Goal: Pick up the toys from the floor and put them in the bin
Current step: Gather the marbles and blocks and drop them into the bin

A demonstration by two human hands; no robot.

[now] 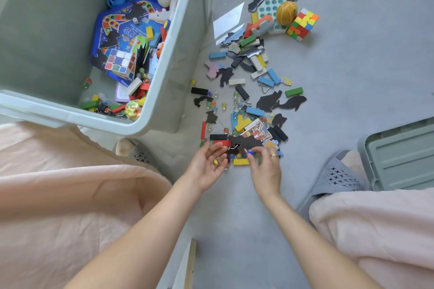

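While the left hand (pixel 206 166) lies palm-up, cupping marbles (pixel 216 162), the right hand (pixel 265 166) pinches a blue marble (pixel 250 152). Both hover over scattered toys (pixel 246 101) (bin (pixel 164 77) just beside).

Grey bin (pixel 162 91) part-filled with toys, blocks and marbles (pixel 242 91) strewn beside it

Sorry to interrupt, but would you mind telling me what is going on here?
A person is crouched over toys scattered on the floor, gathering marbles. The left hand is cupped palm up with a marble or two in it, while the right hand pinches a blue marble from the pile. The bin beside them already holds many toys; a colourful cube and plenty of blocks remain outside.
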